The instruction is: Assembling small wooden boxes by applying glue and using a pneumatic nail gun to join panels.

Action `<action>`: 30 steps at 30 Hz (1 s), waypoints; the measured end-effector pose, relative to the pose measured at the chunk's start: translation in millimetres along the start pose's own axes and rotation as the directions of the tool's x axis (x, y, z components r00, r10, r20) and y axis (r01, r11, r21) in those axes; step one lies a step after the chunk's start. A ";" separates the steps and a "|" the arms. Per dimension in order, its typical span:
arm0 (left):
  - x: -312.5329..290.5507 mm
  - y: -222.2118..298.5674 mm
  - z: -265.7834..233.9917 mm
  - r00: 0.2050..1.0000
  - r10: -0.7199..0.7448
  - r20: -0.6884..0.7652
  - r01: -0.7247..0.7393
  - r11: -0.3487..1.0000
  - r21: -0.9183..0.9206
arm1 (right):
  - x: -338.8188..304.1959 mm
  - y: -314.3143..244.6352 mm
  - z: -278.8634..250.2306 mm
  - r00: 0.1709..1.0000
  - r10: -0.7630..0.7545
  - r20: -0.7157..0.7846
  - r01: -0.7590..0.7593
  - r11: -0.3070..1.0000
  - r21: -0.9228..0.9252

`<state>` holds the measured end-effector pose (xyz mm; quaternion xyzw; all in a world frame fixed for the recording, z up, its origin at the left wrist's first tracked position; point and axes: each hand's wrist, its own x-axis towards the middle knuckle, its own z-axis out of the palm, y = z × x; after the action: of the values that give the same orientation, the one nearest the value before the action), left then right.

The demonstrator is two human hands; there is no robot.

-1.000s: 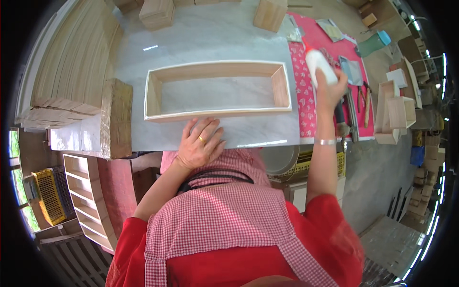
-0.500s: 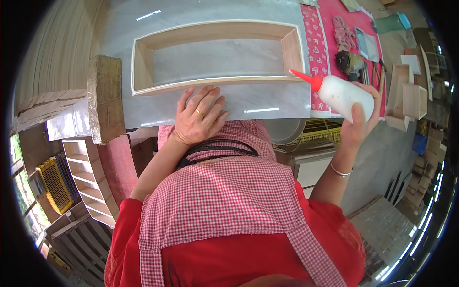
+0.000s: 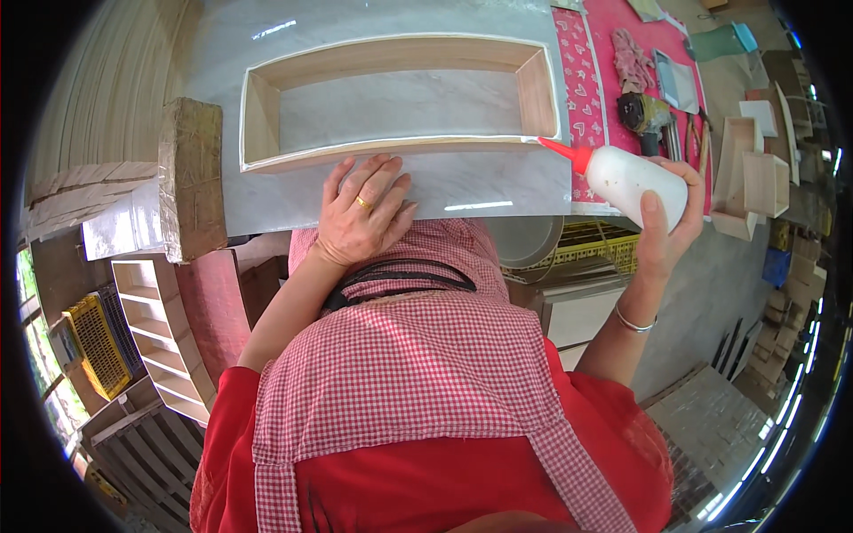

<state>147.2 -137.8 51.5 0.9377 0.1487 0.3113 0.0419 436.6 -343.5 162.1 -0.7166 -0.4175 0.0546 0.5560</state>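
A shallow rectangular wooden frame point(image 3: 400, 60) lies on the grey marbled tabletop point(image 3: 480, 188), with a line of white glue along its upper edges. My right hand point(image 3: 673, 213) is wrapped round a white glue bottle point(image 3: 635, 182), tilted so its red nozzle points left. The nozzle tip is at the top edge of the frame's near wall, close to the right corner. My left hand point(image 3: 362, 209) rests at the table's front edge, fingers stretched out, fingertips against the outside of the near wall. It holds nothing.
Left of the frame stand a tape-wrapped block point(image 3: 194, 178) and stacked thin boards point(image 3: 98, 98). On the pink cloth point(image 3: 588, 98) at right lie a power tool point(image 3: 647, 115), a crumpled rag point(image 3: 633, 60) and hand tools. Wooden boxes point(image 3: 766, 185) stand farther right.
The nozzle tip has shifted slightly left and down onto the near wall's edge, my right hand moving with it. My left hand stays in place against the frame.
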 end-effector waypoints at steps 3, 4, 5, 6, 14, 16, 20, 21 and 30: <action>2.7 -2.3 1.3 1.000 0.003 -0.006 -0.003 1.000 0.002 | 4.1 -0.4 -9.6 0.999 -0.018 -0.043 0.016 0.999 -0.044; 3.9 -3.1 1.5 1.000 0.003 -0.005 -0.003 1.000 0.004 | 4.5 1.0 -12.7 0.999 -0.024 -0.046 0.022 0.999 -0.045; 4.7 -3.9 1.3 1.000 0.003 -0.005 -0.003 1.000 0.008 | 4.0 4.2 -15.4 0.997 -0.011 -0.080 0.008 0.999 -0.036; 5.0 -4.8 0.6 1.000 0.003 -0.008 -0.002 1.000 0.014 | 3.6 8.4 -16.7 0.994 -0.001 -0.113 -0.002 1.000 -0.025; -8.2 0.7 -3.0 1.000 0.010 0.029 -0.010 1.000 0.014 | 64.8 60.6 49.2 0.914 0.037 -0.404 -0.063 0.997 -0.050; -10.3 0.9 -1.1 0.999 0.036 0.018 -0.036 0.999 0.012 | 96.6 103.9 70.7 0.906 -0.024 -0.423 -0.036 0.991 -0.133; -4.4 -3.8 5.7 0.996 0.085 0.021 -0.086 0.996 0.006 | 148.3 173.3 92.7 0.895 -0.178 -0.409 -0.047 0.874 -0.483; -4.2 -5.3 5.7 0.997 0.077 0.012 -0.077 0.996 0.041 | 158.3 177.2 94.6 0.959 -0.149 -0.242 -0.033 0.788 -0.615; -4.4 -16.8 10.1 0.991 0.134 -0.010 -0.133 0.989 0.056 | 18.7 72.5 -6.1 0.672 -0.368 -0.643 -0.021 0.858 -0.514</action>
<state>145.6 -123.0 37.9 0.9442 0.0945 0.3155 -0.0061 491.0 -338.2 110.5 -0.7487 -0.2332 -0.3919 0.4811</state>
